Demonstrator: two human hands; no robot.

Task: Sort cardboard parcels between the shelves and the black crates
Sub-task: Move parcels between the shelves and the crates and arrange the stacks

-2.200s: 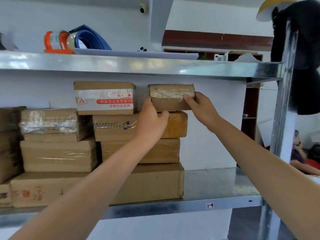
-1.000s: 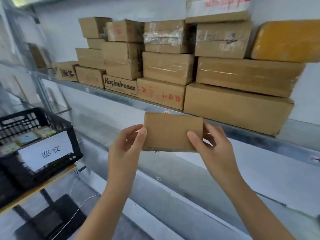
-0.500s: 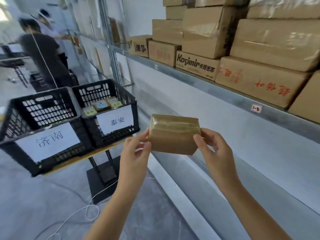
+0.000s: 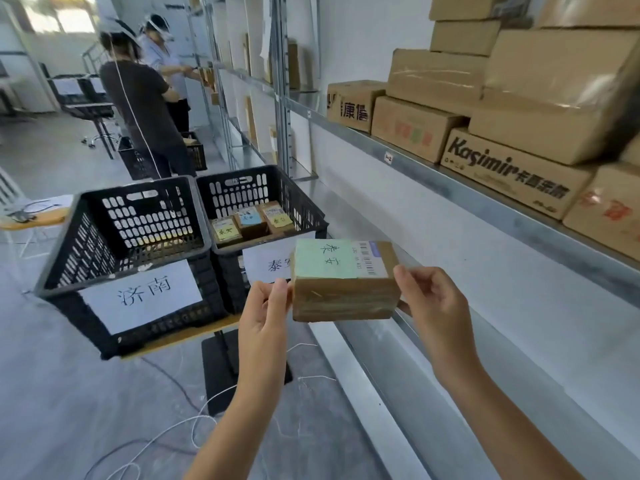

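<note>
I hold a small taped cardboard parcel (image 4: 343, 285) in front of me, its top bearing a green handwritten label and a barcode sticker. My left hand (image 4: 268, 306) pinches its left end and my right hand (image 4: 433, 303) grips its right end. Just behind it stand two black crates on a stand: the left crate (image 4: 128, 258) with a white paper sign, and the right crate (image 4: 256, 188) holding three small labelled parcels (image 4: 249, 220). The parcel partly covers the right crate's sign. Stacked cardboard parcels (image 4: 512, 98) fill the metal shelf (image 4: 433, 168) on the right.
Two people (image 4: 145, 98) stand at the shelving farther down the aisle, beside more black crates (image 4: 138, 161). White cables (image 4: 194, 431) trail over the grey floor by the stand's black base (image 4: 221, 368). A lower metal shelf edge (image 4: 363, 393) runs along my right.
I took the parcel off the upper stack, lowered it and turned left toward the crates. The parcel has since been tipped so that its labelled top faces me.
</note>
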